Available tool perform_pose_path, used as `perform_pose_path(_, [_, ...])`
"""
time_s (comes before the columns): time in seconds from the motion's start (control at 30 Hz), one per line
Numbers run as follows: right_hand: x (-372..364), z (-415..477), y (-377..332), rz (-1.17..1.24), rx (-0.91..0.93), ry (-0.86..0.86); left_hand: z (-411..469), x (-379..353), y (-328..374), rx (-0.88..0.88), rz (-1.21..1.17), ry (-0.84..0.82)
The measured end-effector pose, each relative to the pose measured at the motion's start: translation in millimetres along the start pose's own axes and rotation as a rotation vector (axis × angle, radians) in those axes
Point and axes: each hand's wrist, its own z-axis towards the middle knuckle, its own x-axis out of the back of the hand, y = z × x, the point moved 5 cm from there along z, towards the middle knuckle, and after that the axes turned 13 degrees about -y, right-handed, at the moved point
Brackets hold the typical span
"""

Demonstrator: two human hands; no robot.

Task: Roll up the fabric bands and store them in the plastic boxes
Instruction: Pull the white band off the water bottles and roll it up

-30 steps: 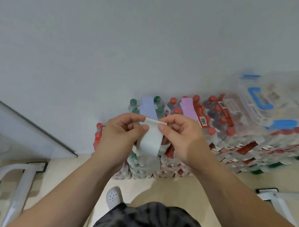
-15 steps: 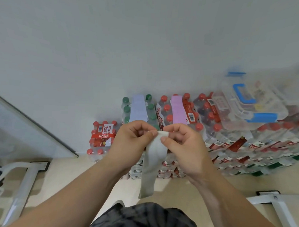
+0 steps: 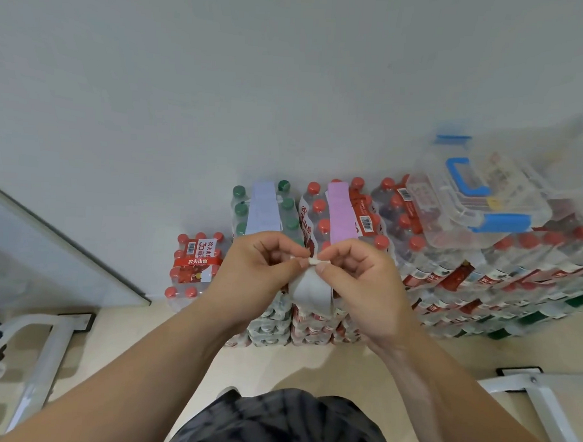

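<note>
Fingers (image 3: pixel 301 262) of left hand (image 3: pixel 261 264), right hand (image 3: pixel 359 279) pinching white fabric band (image 3: pixel 310 290); roll barely begun. Blue band (image 3: pixel 263 208), pink band (image 3: pixel 342 214) unrolled; boxing pending.

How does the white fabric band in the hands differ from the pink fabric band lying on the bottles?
Colour: the white fabric band is greyish; the pink fabric band is lilac-pink. State: the white band hangs, pinched between the left hand and right hand; the pink band lies flat on red-capped bottles. Both are fabric strips.
</note>
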Motion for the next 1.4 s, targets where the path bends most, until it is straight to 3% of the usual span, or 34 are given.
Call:
perform_pose_path(0.2, [8.7,-1.7,0.6,0.024,-0.030,-0.039,-0.9,-6.3,2.2,-0.006,0.035,-0.055])
perform_pose_path(0.37, [13.2,-7.7,-9.7,-0.102,0.042,-0.085,-2.4,-8.5,4.7,0.015,0.022,-0.140])
perform_pose_path(0.6, [11.9,-10.2,-9.9,-0.379,0.126,0.007,-1.1,-10.1,9.4,0.014,0.180,-0.081])
perform_pose_path(0.77, [14.8,-8.6,-11.6,-0.349,0.121,0.019,1.8,-10.9,11.9,0.012,0.144,-0.072])
perform_pose_path(1.07, [18.1,-15.6,-37.3,-0.004,0.157,-0.119,-7.0,-13.2,35.2,-0.103,-0.060,-0.208])
perform_pose_path(1.4, [16.2,-11.2,-20.2,-0.003,0.029,-0.066,-4.4,-15.0,23.7,-0.058,0.046,0.004])
